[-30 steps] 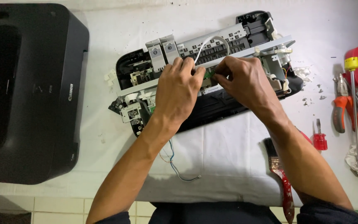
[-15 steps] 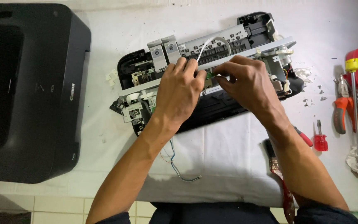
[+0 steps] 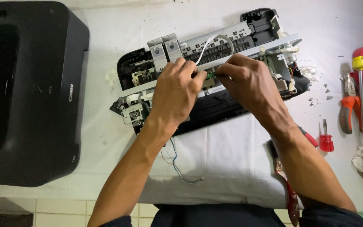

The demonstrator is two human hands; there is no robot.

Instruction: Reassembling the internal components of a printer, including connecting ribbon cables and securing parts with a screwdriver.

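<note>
Opened printer chassis (image 3: 232,54) on white-covered surface (image 3: 232,168), directly beneath both hands. Left hand (image 3: 175,94) and right hand (image 3: 248,82) meet fingertip to fingertip, pinching a small green circuit board (image 3: 210,75). Black printer cover (image 3: 26,92) lies left of them; red-handled tools (image 3: 358,109) lie right.

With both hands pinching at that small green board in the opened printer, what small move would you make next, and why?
Probably a gentle pull to ease the green board off the frame. The left hand and right hand both have fingertips meeting at it, and the white ribbon cable arches just above, so a slow, short tug seems safer than a yank. Whether the board is still fastened cannot be seen.
</note>
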